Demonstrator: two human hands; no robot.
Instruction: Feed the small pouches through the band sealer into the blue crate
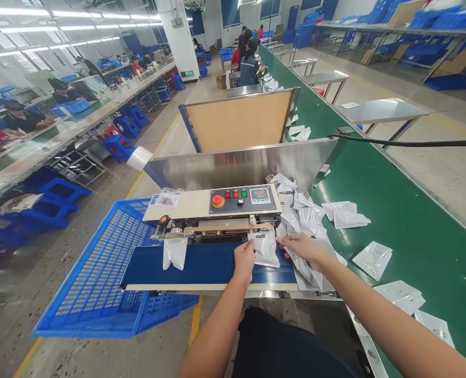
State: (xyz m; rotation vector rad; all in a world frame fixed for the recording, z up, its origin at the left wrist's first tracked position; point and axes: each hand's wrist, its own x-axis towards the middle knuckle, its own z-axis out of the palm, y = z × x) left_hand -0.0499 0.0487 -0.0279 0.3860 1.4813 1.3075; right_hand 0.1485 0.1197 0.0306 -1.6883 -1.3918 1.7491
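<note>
A white pouch (265,249) with small dark print hangs with its top edge at the band sealer (211,203). My left hand (244,261) pinches the pouch's left edge. On its opposite side, the fingertips of my right hand (302,249) are closed at the upper right edge. Further left, a second white pouch (175,253) hangs from the sealer above the blue belt (213,265). Beside and partly under my right hand lies a heap of white pouches (306,218).
A blue plastic basket (87,286) sits below the belt's left end. To the right runs a green conveyor (414,236) with several loose pouches. A metal panel (236,163) stands behind the sealer, and a black cable (410,142) crosses at right. Other people work further back.
</note>
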